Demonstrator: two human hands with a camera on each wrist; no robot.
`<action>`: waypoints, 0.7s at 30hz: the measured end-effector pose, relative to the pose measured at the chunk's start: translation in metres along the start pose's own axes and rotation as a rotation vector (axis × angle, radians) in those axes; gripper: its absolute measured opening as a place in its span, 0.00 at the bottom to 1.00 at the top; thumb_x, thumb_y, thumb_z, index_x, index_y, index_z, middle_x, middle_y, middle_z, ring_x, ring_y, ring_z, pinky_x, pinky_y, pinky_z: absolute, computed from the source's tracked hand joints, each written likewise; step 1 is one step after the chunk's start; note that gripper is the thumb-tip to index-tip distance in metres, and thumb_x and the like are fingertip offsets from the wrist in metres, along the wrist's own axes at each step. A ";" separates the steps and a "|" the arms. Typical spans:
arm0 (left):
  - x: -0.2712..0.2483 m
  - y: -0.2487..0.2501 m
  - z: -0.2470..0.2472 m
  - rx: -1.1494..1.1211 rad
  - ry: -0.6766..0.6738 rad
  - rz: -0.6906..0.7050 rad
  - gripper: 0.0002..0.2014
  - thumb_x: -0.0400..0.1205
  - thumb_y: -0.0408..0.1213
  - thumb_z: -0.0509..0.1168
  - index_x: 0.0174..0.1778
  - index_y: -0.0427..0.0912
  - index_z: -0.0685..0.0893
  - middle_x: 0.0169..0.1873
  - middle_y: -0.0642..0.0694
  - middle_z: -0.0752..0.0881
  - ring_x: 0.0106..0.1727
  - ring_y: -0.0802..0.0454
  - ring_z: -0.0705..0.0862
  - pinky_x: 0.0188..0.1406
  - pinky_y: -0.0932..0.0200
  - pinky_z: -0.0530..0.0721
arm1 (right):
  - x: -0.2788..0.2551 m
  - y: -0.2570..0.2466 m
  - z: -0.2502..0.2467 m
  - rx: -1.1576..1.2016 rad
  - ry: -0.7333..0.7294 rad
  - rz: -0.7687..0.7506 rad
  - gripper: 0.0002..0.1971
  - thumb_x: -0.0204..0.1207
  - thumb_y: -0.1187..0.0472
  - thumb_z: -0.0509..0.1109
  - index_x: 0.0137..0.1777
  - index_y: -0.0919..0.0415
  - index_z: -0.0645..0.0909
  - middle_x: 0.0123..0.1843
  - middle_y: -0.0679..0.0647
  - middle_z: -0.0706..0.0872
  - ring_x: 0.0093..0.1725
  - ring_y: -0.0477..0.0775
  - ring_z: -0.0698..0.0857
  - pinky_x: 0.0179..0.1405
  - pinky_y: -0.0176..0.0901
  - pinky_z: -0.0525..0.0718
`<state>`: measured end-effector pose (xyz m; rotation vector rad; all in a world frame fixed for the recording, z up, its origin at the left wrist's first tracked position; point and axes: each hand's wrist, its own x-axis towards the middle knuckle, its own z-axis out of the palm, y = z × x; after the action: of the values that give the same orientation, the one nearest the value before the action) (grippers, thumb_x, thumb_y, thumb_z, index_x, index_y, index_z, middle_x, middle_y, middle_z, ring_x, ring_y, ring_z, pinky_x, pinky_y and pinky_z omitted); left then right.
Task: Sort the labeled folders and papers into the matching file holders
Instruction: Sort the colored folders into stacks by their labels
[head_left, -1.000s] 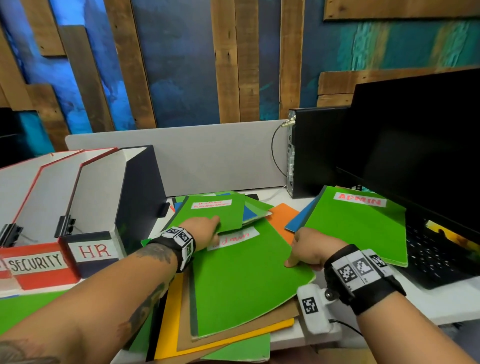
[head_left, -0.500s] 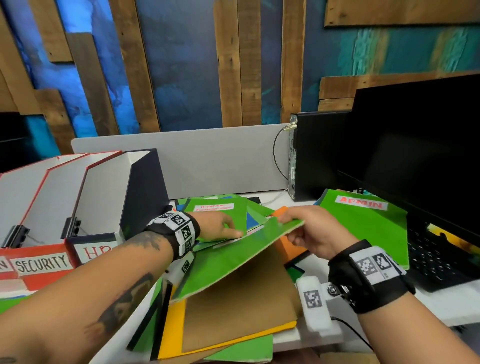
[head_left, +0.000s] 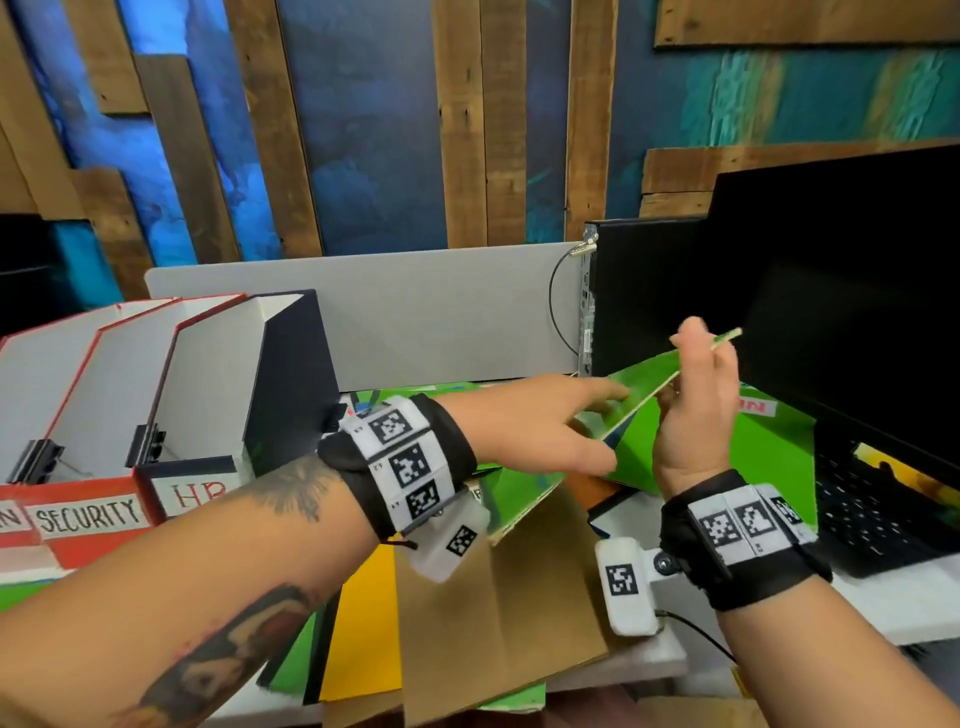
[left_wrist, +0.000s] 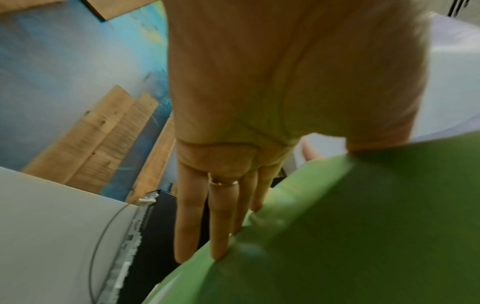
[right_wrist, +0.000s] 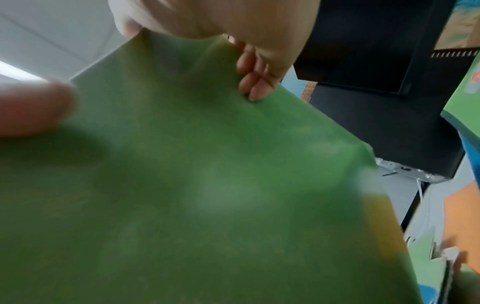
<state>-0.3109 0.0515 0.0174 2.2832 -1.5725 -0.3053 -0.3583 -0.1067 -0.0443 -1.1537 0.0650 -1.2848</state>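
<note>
A green folder (head_left: 641, 383) is lifted off the pile and tilted up toward the right; its label is hidden. My right hand (head_left: 696, 358) pinches its raised far edge, with the fingers (right_wrist: 253, 86) curled behind the sheet. My left hand (head_left: 597, 415) reaches across with straight fingers (left_wrist: 221, 222) lying along the folder (left_wrist: 363, 226). At the left stand the file holders, one labelled HR (head_left: 192, 493) and one labelled SECURITY (head_left: 88, 514). Beside the monitor lies another green folder (head_left: 774, 452) with a red ADMIN label, partly covered.
Under the raised folder lie a brown folder (head_left: 493, 597), a yellow one (head_left: 363, 623) and more green ones. A black monitor (head_left: 831, 291) and keyboard (head_left: 883, 514) fill the right. A black computer tower (head_left: 644, 291) and a grey partition (head_left: 415, 312) stand behind.
My right hand has raised the green folder's edge from flat on the pile to well above it and to the right. My left hand has slid right along the folder.
</note>
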 end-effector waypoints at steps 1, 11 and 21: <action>0.003 0.005 0.005 0.062 0.022 0.034 0.31 0.80 0.46 0.67 0.81 0.54 0.69 0.65 0.50 0.85 0.61 0.51 0.85 0.62 0.49 0.87 | 0.001 0.000 -0.001 -0.096 0.046 0.000 0.23 0.71 0.37 0.72 0.49 0.58 0.78 0.43 0.42 0.78 0.40 0.41 0.75 0.45 0.38 0.76; 0.012 0.026 0.056 0.437 0.151 0.130 0.25 0.81 0.29 0.60 0.74 0.50 0.78 0.49 0.38 0.88 0.45 0.38 0.85 0.36 0.47 0.82 | 0.015 -0.056 -0.011 -1.036 -0.380 -0.364 0.10 0.70 0.58 0.75 0.52 0.51 0.87 0.47 0.40 0.87 0.57 0.54 0.85 0.64 0.58 0.79; 0.018 0.008 0.021 0.458 0.680 0.138 0.14 0.73 0.57 0.75 0.35 0.51 0.88 0.35 0.53 0.86 0.37 0.51 0.84 0.30 0.57 0.77 | 0.006 -0.078 -0.016 -1.097 -0.962 0.048 0.22 0.69 0.41 0.53 0.40 0.53 0.85 0.36 0.51 0.85 0.41 0.54 0.84 0.46 0.62 0.84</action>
<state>-0.3188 0.0293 0.0019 2.1996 -1.4980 0.8598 -0.4210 -0.1094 0.0053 -2.5848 0.0826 -0.4606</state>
